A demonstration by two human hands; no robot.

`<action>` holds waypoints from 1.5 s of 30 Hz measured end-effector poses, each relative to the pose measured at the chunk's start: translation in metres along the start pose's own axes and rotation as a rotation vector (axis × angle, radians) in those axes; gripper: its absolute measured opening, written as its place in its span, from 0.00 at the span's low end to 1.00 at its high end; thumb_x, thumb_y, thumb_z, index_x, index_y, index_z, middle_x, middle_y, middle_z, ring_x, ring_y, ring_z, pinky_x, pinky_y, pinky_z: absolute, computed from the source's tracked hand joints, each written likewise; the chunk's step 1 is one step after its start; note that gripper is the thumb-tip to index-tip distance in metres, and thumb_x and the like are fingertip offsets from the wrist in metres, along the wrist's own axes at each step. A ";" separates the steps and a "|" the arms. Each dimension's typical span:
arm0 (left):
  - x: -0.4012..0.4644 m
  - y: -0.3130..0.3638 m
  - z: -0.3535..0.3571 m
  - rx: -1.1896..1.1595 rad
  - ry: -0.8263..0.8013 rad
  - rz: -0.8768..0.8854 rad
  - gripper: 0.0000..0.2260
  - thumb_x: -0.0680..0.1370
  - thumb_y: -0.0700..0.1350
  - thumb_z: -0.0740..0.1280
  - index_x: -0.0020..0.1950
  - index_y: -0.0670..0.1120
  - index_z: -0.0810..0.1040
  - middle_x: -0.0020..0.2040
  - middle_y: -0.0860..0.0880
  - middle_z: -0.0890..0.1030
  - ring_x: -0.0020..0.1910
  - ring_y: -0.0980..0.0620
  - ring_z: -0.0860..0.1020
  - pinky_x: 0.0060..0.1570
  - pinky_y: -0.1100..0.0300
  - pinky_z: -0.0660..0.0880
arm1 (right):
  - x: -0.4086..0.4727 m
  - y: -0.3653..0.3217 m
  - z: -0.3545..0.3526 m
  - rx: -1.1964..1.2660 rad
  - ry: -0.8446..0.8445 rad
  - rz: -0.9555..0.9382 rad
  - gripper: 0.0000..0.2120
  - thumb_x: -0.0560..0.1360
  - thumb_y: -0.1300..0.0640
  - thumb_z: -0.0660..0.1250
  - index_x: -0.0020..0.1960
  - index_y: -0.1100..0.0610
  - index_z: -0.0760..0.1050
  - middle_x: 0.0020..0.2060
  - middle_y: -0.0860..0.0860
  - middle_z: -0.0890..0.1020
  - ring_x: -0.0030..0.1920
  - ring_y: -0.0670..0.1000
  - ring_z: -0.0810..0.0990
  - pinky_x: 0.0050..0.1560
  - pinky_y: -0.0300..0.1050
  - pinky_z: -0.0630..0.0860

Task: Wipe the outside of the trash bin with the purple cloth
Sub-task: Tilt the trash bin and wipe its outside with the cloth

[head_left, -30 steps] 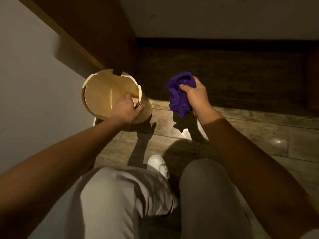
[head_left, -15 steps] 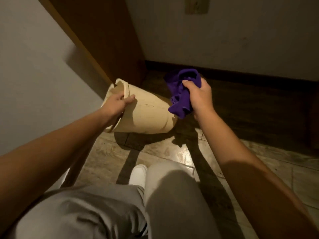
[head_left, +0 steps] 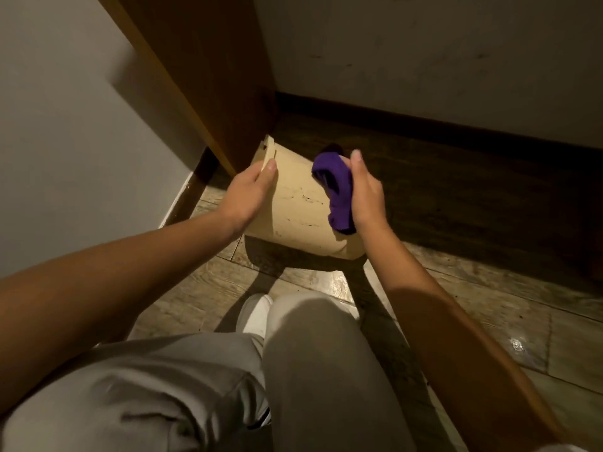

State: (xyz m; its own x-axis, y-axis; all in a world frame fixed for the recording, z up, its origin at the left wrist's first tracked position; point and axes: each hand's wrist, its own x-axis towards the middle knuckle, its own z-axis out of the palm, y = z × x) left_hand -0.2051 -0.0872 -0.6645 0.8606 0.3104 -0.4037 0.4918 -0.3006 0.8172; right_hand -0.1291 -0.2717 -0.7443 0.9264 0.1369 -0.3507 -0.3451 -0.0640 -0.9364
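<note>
A cream trash bin (head_left: 298, 210) lies tipped on its side above the floor, its rim to the left and its base to the lower right. My left hand (head_left: 249, 194) grips it at the rim end. My right hand (head_left: 365, 190) holds a bunched purple cloth (head_left: 336, 190) pressed against the bin's outer wall near the base. Dark specks and streaks mark the bin's side. The bin's opening is hidden from view.
A brown wooden panel (head_left: 208, 79) stands just behind the bin on the left, next to a white wall (head_left: 65, 125). A dark baseboard (head_left: 424, 125) runs along the back wall. My knees (head_left: 310, 370) and a white shoe (head_left: 256, 313) are over the plank floor.
The bin went from leaning open toward me to lying on its side with the outer wall up. My right hand brought the cloth onto that wall and down toward the base.
</note>
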 end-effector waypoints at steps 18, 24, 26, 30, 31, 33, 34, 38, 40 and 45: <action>0.005 0.009 0.004 -0.143 0.061 -0.107 0.16 0.85 0.63 0.53 0.63 0.57 0.73 0.55 0.49 0.80 0.54 0.46 0.79 0.46 0.52 0.72 | 0.017 0.058 0.018 -0.646 0.388 -0.197 0.25 0.83 0.35 0.52 0.71 0.47 0.72 0.63 0.52 0.80 0.64 0.58 0.78 0.65 0.58 0.71; -0.001 0.016 0.021 -0.080 0.030 0.050 0.15 0.87 0.58 0.52 0.58 0.58 0.78 0.53 0.52 0.81 0.51 0.54 0.81 0.47 0.57 0.75 | -0.006 0.060 0.011 -0.203 0.373 -0.054 0.21 0.85 0.44 0.60 0.74 0.51 0.72 0.67 0.50 0.78 0.66 0.52 0.77 0.66 0.58 0.76; 0.003 0.018 0.017 -0.094 0.067 0.043 0.16 0.88 0.56 0.51 0.53 0.56 0.77 0.48 0.52 0.82 0.44 0.57 0.83 0.42 0.59 0.76 | -0.013 0.032 0.050 -0.219 0.288 -0.275 0.20 0.84 0.45 0.61 0.74 0.49 0.73 0.70 0.49 0.77 0.69 0.51 0.75 0.70 0.58 0.72; 0.003 0.016 0.012 -0.103 0.073 0.073 0.19 0.88 0.52 0.51 0.60 0.50 0.80 0.53 0.48 0.85 0.53 0.53 0.83 0.55 0.56 0.78 | -0.024 0.008 0.094 -0.438 0.217 -0.524 0.22 0.83 0.39 0.58 0.74 0.46 0.71 0.72 0.50 0.76 0.73 0.53 0.71 0.74 0.61 0.66; 0.002 0.016 0.010 -0.108 0.079 0.045 0.18 0.88 0.54 0.51 0.57 0.52 0.80 0.51 0.49 0.85 0.51 0.53 0.83 0.50 0.56 0.78 | -0.021 0.012 0.085 -0.487 0.233 -0.514 0.23 0.83 0.39 0.58 0.74 0.47 0.71 0.71 0.50 0.77 0.72 0.54 0.72 0.73 0.61 0.65; 0.001 0.013 0.003 -0.114 0.082 -0.032 0.17 0.87 0.58 0.52 0.57 0.54 0.78 0.50 0.51 0.82 0.48 0.52 0.81 0.41 0.56 0.73 | -0.006 0.030 0.051 -0.550 0.299 -0.361 0.23 0.83 0.38 0.58 0.74 0.48 0.71 0.68 0.50 0.79 0.69 0.55 0.75 0.72 0.60 0.67; 0.000 0.010 0.000 -0.117 0.080 -0.060 0.17 0.86 0.60 0.52 0.61 0.54 0.76 0.51 0.51 0.81 0.49 0.51 0.80 0.40 0.56 0.71 | 0.003 0.043 0.030 -0.551 0.329 -0.228 0.24 0.83 0.38 0.57 0.73 0.48 0.72 0.67 0.51 0.79 0.68 0.56 0.76 0.69 0.58 0.69; -0.001 0.006 0.005 -0.117 0.057 -0.038 0.17 0.86 0.61 0.52 0.67 0.54 0.73 0.54 0.51 0.80 0.52 0.50 0.78 0.42 0.56 0.70 | 0.011 0.080 -0.023 -0.278 0.401 0.181 0.25 0.84 0.38 0.56 0.73 0.52 0.69 0.63 0.56 0.78 0.61 0.58 0.79 0.60 0.55 0.78; 0.002 0.010 0.005 -0.124 0.036 -0.047 0.16 0.86 0.61 0.54 0.65 0.54 0.73 0.56 0.49 0.80 0.54 0.48 0.79 0.45 0.54 0.72 | 0.008 0.081 -0.024 -0.171 0.405 0.203 0.26 0.84 0.38 0.57 0.76 0.51 0.67 0.63 0.55 0.77 0.57 0.55 0.78 0.55 0.52 0.79; 0.009 0.014 -0.014 -0.273 -0.151 -0.163 0.24 0.83 0.53 0.65 0.76 0.42 0.70 0.65 0.42 0.80 0.62 0.42 0.81 0.62 0.45 0.76 | 0.020 0.064 -0.038 -0.100 0.462 0.178 0.24 0.82 0.40 0.65 0.71 0.53 0.71 0.52 0.46 0.75 0.48 0.46 0.77 0.39 0.39 0.73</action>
State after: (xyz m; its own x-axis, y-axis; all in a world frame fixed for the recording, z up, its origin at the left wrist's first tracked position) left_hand -0.1925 -0.0757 -0.6504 0.7936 0.1915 -0.5776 0.5884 0.0006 0.8086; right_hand -0.1266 -0.3109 -0.8108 0.8321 -0.3350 -0.4421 -0.5088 -0.1438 -0.8488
